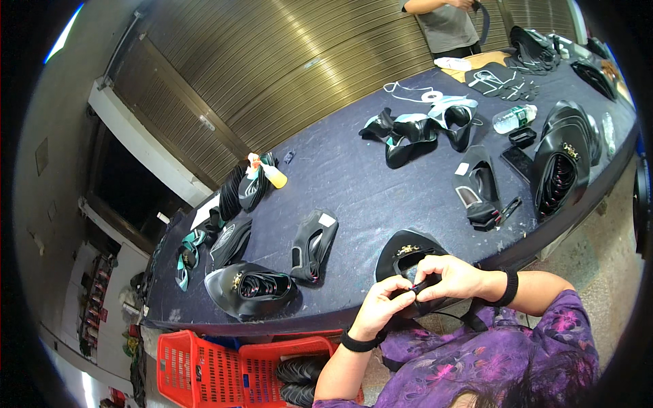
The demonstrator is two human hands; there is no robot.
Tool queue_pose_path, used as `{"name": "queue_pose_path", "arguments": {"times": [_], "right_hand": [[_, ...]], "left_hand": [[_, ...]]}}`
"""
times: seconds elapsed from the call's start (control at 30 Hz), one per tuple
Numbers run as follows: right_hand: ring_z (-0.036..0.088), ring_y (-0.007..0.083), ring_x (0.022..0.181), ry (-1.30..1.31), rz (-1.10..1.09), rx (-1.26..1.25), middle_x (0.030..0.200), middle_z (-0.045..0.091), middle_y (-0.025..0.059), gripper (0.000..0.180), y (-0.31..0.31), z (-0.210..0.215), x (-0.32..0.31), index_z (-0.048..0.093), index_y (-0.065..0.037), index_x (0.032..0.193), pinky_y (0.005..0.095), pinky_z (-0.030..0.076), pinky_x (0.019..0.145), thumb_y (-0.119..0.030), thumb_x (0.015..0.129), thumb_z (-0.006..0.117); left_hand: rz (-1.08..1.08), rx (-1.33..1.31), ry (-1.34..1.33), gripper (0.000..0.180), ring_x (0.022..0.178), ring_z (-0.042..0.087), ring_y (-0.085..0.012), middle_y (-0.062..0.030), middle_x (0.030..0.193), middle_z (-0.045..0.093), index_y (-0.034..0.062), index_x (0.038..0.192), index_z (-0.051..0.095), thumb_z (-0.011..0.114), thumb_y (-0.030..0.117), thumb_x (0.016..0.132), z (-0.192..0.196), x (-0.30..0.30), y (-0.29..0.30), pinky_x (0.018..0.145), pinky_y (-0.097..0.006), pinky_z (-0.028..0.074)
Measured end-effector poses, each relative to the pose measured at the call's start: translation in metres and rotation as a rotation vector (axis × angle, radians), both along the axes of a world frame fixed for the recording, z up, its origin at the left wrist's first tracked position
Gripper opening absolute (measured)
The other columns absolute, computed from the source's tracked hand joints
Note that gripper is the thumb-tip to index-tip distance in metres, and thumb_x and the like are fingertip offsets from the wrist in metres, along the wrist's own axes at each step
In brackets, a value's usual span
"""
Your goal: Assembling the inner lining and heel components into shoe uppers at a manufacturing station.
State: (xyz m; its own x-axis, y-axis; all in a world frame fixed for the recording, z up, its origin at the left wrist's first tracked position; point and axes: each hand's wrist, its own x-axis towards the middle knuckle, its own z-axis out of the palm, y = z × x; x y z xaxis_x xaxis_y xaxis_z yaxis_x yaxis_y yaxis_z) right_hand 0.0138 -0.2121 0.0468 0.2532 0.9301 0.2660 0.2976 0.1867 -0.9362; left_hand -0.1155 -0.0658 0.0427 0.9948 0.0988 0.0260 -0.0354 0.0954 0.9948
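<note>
At the dark table (367,197), left hand (381,306) and right hand (449,277) tightly pinch a black shoe upper (403,241).

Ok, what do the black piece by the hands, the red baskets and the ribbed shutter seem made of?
Black piece: perhaps leather or a lookalike, smooth with a soft sheen. Red baskets: probably moulded plastic, evenly coloured, slotted walls. Ribbed shutter: likely metal, with bright streaked reflections.

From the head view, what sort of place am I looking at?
Probably a footwear workshop: a nested stack of glossy black shoe uppers with a gold-coloured ornament and loose black, teal-lined pieces lie on a long dark-blue worktable.
</note>
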Motion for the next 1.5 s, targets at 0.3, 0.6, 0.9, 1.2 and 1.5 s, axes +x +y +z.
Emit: {"name": "queue_pose_path", "arguments": {"times": [0.3,0.6,0.9,1.2,1.5], "right_hand": [[0.052,0.0178,0.074,-0.166,-0.039,0.085,0.076,0.055,0.0055,0.026,0.000,-0.005,0.009,0.057,-0.005,0.079,0.0282,0.040,0.070,-0.021,0.064,0.069],[0.054,0.0262,0.079,-0.387,0.091,0.354,0.083,0.057,0.0099,0.026,-0.008,-0.023,0.002,0.057,-0.004,0.084,0.0341,0.043,0.071,-0.024,0.069,0.064],[0.054,0.0240,0.081,-0.262,-0.027,0.229,0.084,0.058,0.0088,0.027,-0.015,-0.012,0.010,0.057,-0.004,0.087,0.0332,0.042,0.072,-0.025,0.071,0.063],[0.053,0.0218,0.082,-0.166,-0.032,0.202,0.086,0.058,0.0077,0.027,-0.018,-0.023,0.014,0.057,-0.004,0.090,0.0324,0.042,0.073,-0.026,0.073,0.062],[0.052,0.0196,0.084,-0.031,-0.054,0.166,0.087,0.058,0.0067,0.028,-0.029,-0.038,0.014,0.056,-0.004,0.092,0.0316,0.042,0.074,-0.026,0.075,0.061]], "left_hand": [[-0.021,-0.024,0.012,0.008,0.074,0.046,-0.0041,0.0036,0.079,0.052,0.0019,0.085,0.057,0.058,0.006,0.078,-0.003,0.008,-0.002,0.066,-0.018,0.037],[-0.044,0.576,0.105,0.015,0.068,0.046,-0.0107,0.0000,0.068,0.049,0.0015,0.073,0.053,0.061,0.014,0.075,0.013,0.000,-0.021,0.067,-0.026,0.036],[-0.064,0.870,-0.037,0.015,0.071,0.046,-0.0141,-0.0029,0.072,0.050,0.0012,0.077,0.053,0.061,0.014,0.075,0.037,0.040,-0.047,0.069,-0.028,0.037],[-0.045,0.933,-0.071,0.016,0.075,0.047,-0.0176,-0.0057,0.076,0.050,0.0010,0.081,0.053,0.061,0.014,0.075,0.041,0.049,-0.054,0.071,-0.029,0.037],[-0.027,0.976,-0.095,0.018,0.078,0.047,-0.0210,-0.0085,0.081,0.051,0.0008,0.085,0.053,0.061,0.015,0.076,0.042,0.048,-0.059,0.073,-0.031,0.038]]}}
